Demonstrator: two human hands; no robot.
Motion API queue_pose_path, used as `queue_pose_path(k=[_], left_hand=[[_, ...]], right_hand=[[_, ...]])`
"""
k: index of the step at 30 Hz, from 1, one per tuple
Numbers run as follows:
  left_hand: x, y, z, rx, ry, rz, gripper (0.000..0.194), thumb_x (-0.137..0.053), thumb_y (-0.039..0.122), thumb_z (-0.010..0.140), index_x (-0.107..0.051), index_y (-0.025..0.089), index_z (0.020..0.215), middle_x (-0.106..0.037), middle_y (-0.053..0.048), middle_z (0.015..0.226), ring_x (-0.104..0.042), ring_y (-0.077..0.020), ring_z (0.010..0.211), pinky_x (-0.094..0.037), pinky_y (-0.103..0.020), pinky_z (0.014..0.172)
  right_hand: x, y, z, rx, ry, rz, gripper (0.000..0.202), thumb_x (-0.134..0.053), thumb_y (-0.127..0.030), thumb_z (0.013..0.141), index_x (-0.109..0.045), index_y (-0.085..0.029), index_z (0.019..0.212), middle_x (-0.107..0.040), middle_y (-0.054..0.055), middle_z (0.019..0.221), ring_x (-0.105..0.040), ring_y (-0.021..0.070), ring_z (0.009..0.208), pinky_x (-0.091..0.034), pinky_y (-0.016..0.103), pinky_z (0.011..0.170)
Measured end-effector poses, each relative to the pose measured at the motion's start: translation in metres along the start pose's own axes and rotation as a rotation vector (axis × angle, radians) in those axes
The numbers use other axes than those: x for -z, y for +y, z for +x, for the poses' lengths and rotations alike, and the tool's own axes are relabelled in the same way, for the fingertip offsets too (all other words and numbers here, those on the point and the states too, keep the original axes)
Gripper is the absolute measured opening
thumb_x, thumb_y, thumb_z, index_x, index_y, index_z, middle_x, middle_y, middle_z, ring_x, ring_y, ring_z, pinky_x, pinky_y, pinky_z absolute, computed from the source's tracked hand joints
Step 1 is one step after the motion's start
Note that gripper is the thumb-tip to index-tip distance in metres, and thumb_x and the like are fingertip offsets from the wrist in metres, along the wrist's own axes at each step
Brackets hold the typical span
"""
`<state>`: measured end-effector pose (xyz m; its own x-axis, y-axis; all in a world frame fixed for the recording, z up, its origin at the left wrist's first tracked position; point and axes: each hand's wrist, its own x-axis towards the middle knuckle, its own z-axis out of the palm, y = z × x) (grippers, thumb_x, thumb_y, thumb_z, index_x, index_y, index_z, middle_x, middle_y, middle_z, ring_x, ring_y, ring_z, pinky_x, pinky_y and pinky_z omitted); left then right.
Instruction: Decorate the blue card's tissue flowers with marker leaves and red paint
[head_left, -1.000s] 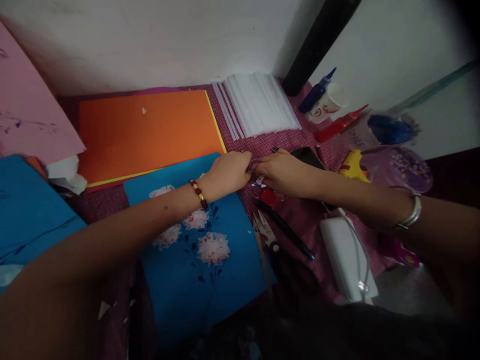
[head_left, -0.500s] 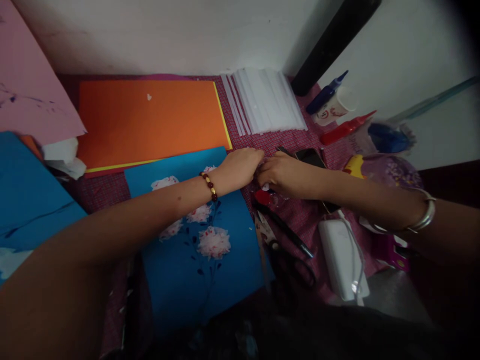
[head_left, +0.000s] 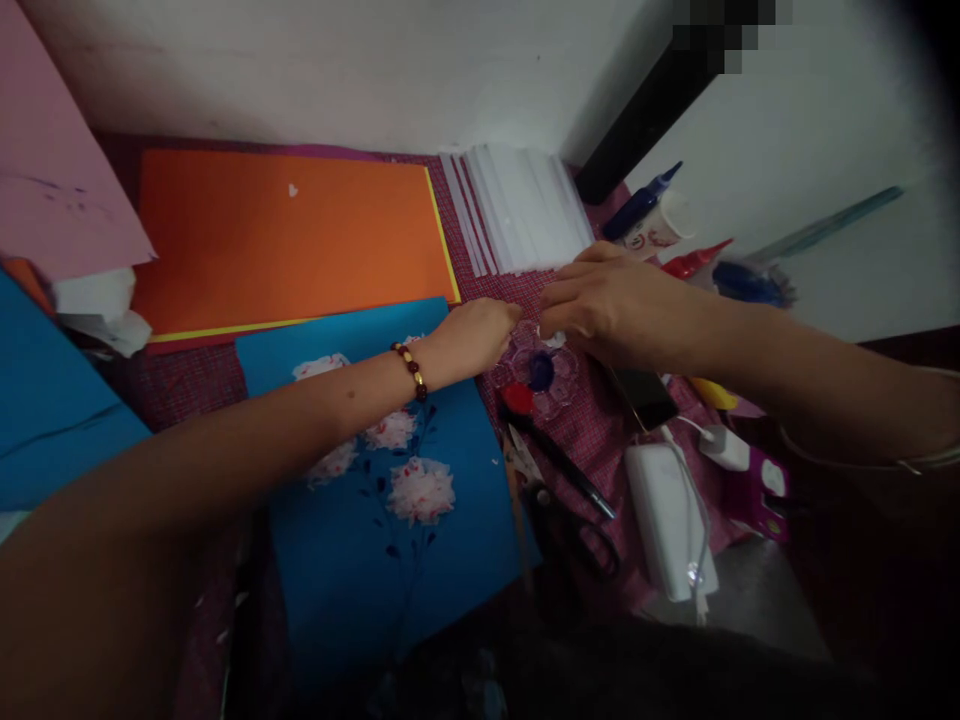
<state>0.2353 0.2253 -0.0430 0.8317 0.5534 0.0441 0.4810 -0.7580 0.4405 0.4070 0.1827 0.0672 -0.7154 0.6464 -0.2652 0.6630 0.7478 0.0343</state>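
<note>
From where I stand, the clear, flower-shaped dish (head_left: pixel 564 378) sits on the checked cloth (head_left: pixel 600 410) between the person's two hands, a dark blue patch in its middle. The left hand (head_left: pixel 480 338) is curled at the dish's near-left edge, though I can't tell if it pinches the rim. The right hand (head_left: pixel 600 300) arches over the far-right side, fingers bent close together (whatever they might hold is hidden from me). Left of the dish, under the left forearm, lies the blue sheet (head_left: pixel 472 530) with its fluffy white flowers (head_left: pixel 421 490); black-handled scissors (head_left: pixel 600 550) and a black pen (head_left: pixel 574 472) lie just beside it.
</note>
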Motion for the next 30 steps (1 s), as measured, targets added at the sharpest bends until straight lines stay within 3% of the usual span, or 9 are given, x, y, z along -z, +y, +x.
queue_pose_path(k=[4, 8, 12, 17, 22, 30], left_hand=[[0.005, 0.002, 0.002, 0.055, -0.003, -0.015, 0.021, -0.050, 0.011, 0.085, -0.069, 0.011, 0.095, -0.072, -0.014, 0.089, -0.068, -0.0253, 0.090, -0.050, -0.033, 0.074], [0.011, 0.007, 0.008, 0.131, -0.046, -0.003, 0.018, -0.053, 0.011, 0.082, -0.070, 0.011, 0.088, -0.071, -0.013, 0.086, -0.068, -0.0239, 0.088, -0.050, -0.031, 0.074], [0.020, 0.012, 0.013, 0.210, -0.104, -0.028, 0.016, -0.056, 0.009, 0.077, -0.071, 0.010, 0.082, -0.069, -0.011, 0.073, -0.067, -0.0224, 0.078, -0.051, -0.029, 0.066], [0.029, 0.015, 0.014, 0.310, -0.215, -0.172, 0.017, -0.054, 0.004, 0.076, -0.070, 0.010, 0.073, -0.060, -0.005, 0.051, -0.064, -0.0191, 0.061, -0.050, -0.027, 0.059], [0.032, 0.017, 0.012, 0.349, -0.215, -0.228, 0.016, -0.055, 0.002, 0.078, -0.070, 0.008, 0.079, -0.064, -0.007, 0.055, -0.068, -0.0216, 0.068, -0.055, -0.030, 0.069], [0.030, 0.018, 0.011, 0.384, -0.190, -0.254, 0.019, -0.055, -0.002, 0.074, -0.071, 0.008, 0.079, -0.068, -0.008, 0.059, -0.070, -0.0218, 0.073, -0.058, -0.031, 0.072]], right_hand=[[-0.011, -0.002, -0.010, -0.265, -0.011, 0.192, 0.022, -0.051, -0.009, 0.083, -0.070, -0.018, 0.090, -0.069, 0.005, 0.093, -0.060, 0.0152, 0.082, -0.039, 0.028, 0.075], [-0.026, -0.008, -0.009, -0.507, -0.001, 0.392, 0.014, -0.056, -0.018, 0.084, -0.069, -0.019, 0.089, -0.071, 0.002, 0.086, -0.063, 0.0158, 0.079, -0.042, 0.027, 0.072], [-0.029, -0.013, -0.001, -0.638, -0.057, 0.388, 0.014, -0.057, -0.021, 0.084, -0.068, -0.016, 0.090, -0.071, 0.004, 0.083, -0.063, 0.0162, 0.073, -0.041, 0.027, 0.066], [-0.032, -0.015, 0.014, -0.622, -0.131, 0.242, 0.020, -0.055, -0.023, 0.085, -0.071, -0.015, 0.095, -0.073, 0.008, 0.087, -0.065, 0.0209, 0.079, -0.040, 0.029, 0.066], [-0.033, -0.013, 0.028, -0.531, -0.224, 0.239, 0.029, -0.054, -0.013, 0.082, -0.072, -0.016, 0.105, -0.075, 0.010, 0.102, -0.067, 0.0232, 0.091, -0.042, 0.030, 0.072], [-0.026, -0.014, 0.032, -0.372, -0.315, 0.252, 0.028, -0.053, -0.009, 0.079, -0.076, -0.018, 0.092, -0.075, 0.005, 0.087, -0.065, 0.0171, 0.079, -0.038, 0.027, 0.069]])
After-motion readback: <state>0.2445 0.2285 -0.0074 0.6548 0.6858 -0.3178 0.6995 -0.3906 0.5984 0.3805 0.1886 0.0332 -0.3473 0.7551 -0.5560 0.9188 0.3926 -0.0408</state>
